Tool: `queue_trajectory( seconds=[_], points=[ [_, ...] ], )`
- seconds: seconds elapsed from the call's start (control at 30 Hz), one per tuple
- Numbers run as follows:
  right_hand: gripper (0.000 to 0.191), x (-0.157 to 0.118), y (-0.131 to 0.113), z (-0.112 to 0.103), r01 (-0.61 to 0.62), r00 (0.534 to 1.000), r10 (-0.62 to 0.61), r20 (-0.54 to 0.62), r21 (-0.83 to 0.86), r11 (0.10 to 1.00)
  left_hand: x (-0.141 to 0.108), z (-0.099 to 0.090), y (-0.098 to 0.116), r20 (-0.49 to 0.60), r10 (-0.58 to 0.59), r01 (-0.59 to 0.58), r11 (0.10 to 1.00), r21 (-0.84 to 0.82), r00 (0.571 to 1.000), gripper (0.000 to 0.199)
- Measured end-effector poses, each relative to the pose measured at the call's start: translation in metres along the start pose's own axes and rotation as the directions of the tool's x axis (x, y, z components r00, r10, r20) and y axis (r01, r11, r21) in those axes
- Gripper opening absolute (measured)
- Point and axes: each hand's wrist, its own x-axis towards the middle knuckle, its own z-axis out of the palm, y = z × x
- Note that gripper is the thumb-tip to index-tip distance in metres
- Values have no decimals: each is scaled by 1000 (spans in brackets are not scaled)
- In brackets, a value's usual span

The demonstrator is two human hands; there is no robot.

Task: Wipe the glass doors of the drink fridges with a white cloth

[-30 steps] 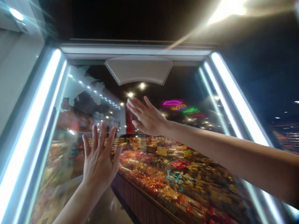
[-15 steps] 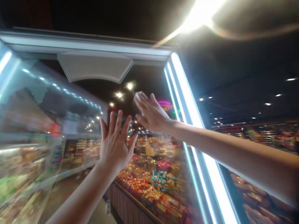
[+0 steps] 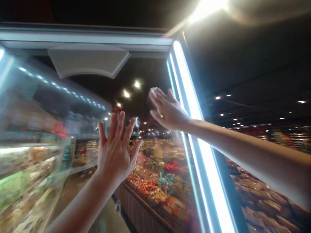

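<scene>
A framed glass pane (image 3: 150,64) with bright light strips down its right side fills the middle of the view. My left hand (image 3: 115,153) is raised against or just before the glass, fingers spread, holding nothing that I can see. Higher and to the right, my right hand (image 3: 168,111) reaches in from the right, its fingers stretched out flat towards the pane. A small pale patch shows at its fingertips, too blurred to name. Whether either palm truly touches the glass is hard to tell.
Through or in the glass show a wooden-sided display (image 3: 145,207) heaped with small wrapped goods and lit shelves (image 3: 21,184) at the left. Glowing light strips (image 3: 206,152) run down the frame. Beyond it, at lower right, lie more packaged goods (image 3: 259,197).
My right hand has moved right and slightly up, closer to the light strips. My left hand has shifted a little left, fingers still spread. The view has shifted slightly.
</scene>
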Motion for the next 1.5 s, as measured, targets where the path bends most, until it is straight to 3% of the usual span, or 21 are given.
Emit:
queue_trajectory(
  seconds=[0.07, 0.1, 0.17, 0.27, 0.3, 0.43, 0.47, 0.53, 0.63, 0.8, 0.87, 0.93, 1.0, 1.1, 1.17, 1.2, 1.3, 1.33, 1.37, 1.43, 1.5],
  points=[
    [78, 0, -1, 0, -140, 988, 141, -57, 11, 990, -8, -6, -6, 34, -24, 24, 1000, -1, 999, 67],
    [79, -2, -7, 2, -132, 989, 133, -67, 17, 991, -11, -9, -9, 51, -33, 33, 999, 0, 998, 67],
    [80, -8, -27, 8, 58, 998, -57, -30, 39, 998, -19, -15, -16, 78, -47, 46, 999, 11, 996, 67],
    [80, -10, -57, 16, 327, 942, -333, 46, 96, 940, -31, -25, -31, 104, -61, 56, 997, 44, 993, 67],
    [79, -6, -61, 16, 312, 947, -318, 48, 97, 945, -36, -28, -38, 113, -66, 60, 997, 56, 991, 67],
    [78, 18, -71, 19, -3, 1000, 4, -19, 44, 999, -56, -44, -70, 150, -95, 78, 990, 116, 984, 66],
    [80, 22, -79, 22, 8, 1000, -7, -24, 42, 999, -62, -48, -79, 159, -104, 84, 988, 132, 982, 66],
    [80, 26, -101, 29, 182, 983, -183, 13, 59, 982, -73, -57, -98, 174, -125, 98, 983, 154, 977, 66],
    [75, 41, -135, 36, 408, 905, -418, 74, 120, 905, -89, -72, -126, 192, -169, 138, 976, 166, 967, 66],
    [84, 98, -169, 43, 51, 998, -47, -40, 104, 993, -113, -101, -166, 237, -239, 200, 964, 177, 942, 66],
    [84, 113, -197, 48, 134, 991, -134, -2, 71, 988, -124, -113, -180, 251, -252, 211, 961, 179, 935, 67],
    [83, 121, -231, 52, 367, 922, -371, 110, 58, 929, -136, -123, -194, 266, -268, 224, 957, 183, 926, 67],
    [80, 129, -263, 53, 476, 858, -479, 186, 65, 877, -151, -130, -206, 266, -287, 242, 952, 188, 920, 68],
    [78, 136, -300, 56, 265, 955, -264, 138, 13, 964, -180, -138, -219, 258, -324, 287, 943, 170, 910, 71],
    [78, 123, -328, 64, 142, 985, -142, 98, 8, 990, -203, -142, -221, 280, -359, 328, 933, 150, 891, 75],
    [78, 107, -343, 70, 157, 981, -160, 107, 32, 987, -215, -144, -220, 294, -372, 345, 928, 142, 880, 77],
    [76, 29, -379, 87, 367, 892, -408, 196, 214, 905, -254, -151, -207, 351, -409, 388, 912, 131, 842, 84],
    [78, -2, -383, 90, 342, 896, -395, 204, 249, 906, -267, -153, -199, 371, -419, 402, 907, 125, 829, 86],
    [82, -32, -381, 92, 252, 932, -306, 195, 261, 932, -279, -155, -191, 392, -426, 415, 902, 116, 816, 87],
    [89, -84, -367, 92, -83, 988, 47, 149, 240, 967, -301, -157, -172, 424, -436, 442, 892, 91, 794, 90],
    [94, -121, -354, 89, -426, 905, 421, 66, 190, 885, -315, -155, -152, 427, -447, 466, 882, 65, 786, 91]
  ],
)
